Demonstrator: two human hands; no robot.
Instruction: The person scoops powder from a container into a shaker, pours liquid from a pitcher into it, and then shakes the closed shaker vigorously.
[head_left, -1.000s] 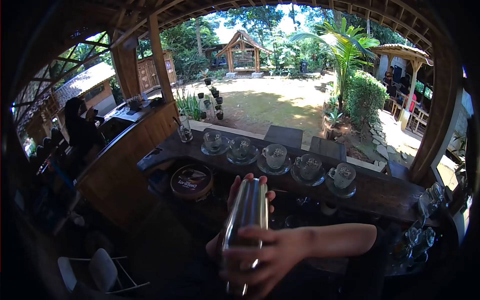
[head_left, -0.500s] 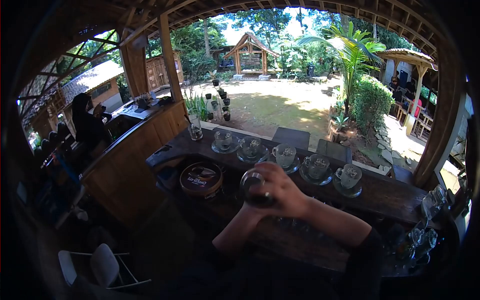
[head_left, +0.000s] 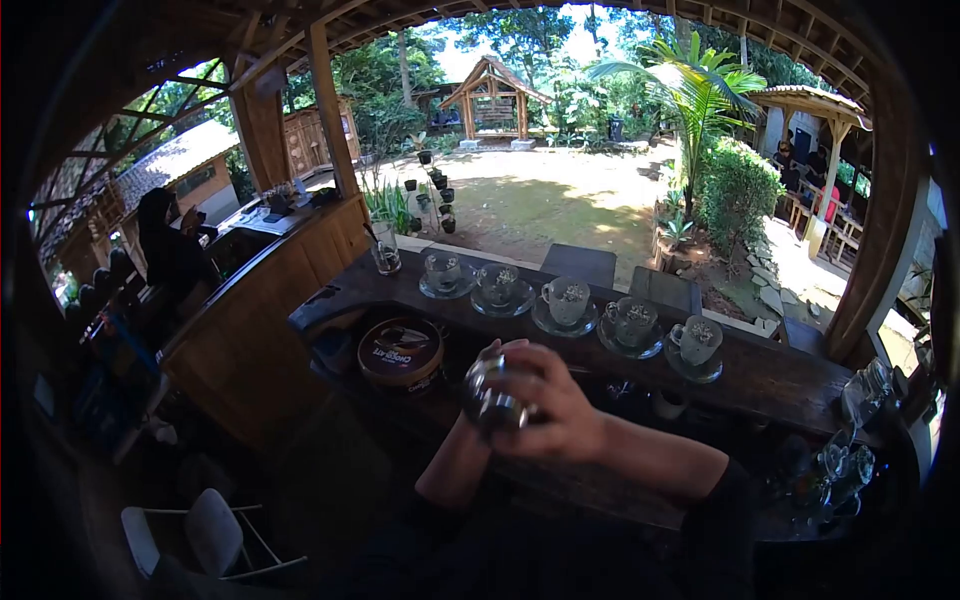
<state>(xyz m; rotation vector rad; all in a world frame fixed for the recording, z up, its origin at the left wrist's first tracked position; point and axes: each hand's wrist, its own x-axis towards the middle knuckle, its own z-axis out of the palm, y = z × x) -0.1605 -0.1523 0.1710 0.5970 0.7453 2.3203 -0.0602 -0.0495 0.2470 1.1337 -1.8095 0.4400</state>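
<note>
Between my two hands is a shiny round jar (head_left: 490,382) that looks like glass with a metallic band; its exact kind is hard to make out. My right hand (head_left: 556,408) curls its fingers over the jar from the right. My left hand (head_left: 474,432) holds it from the left and below, largely hidden behind the jar and the right hand. Just beyond, a row of glass cups on saucers lines the counter, among them a handled cup (head_left: 568,302) with pale speckled contents. Left of the jar lies a round brown tin (head_left: 400,352) with "chocolate" lettering.
The dark wooden counter (head_left: 770,385) runs across in front of me. A tall glass (head_left: 385,250) with a stick-like item stands at its left end. More glassware (head_left: 845,475) sits at right. Another person (head_left: 172,240) is behind the wooden side counter (head_left: 270,265). A folding chair (head_left: 213,530) stands lower left.
Both hands have shifted slightly left and down with the jar, which is now tilted differently and shows its shiny side. The view has moved a little.
</note>
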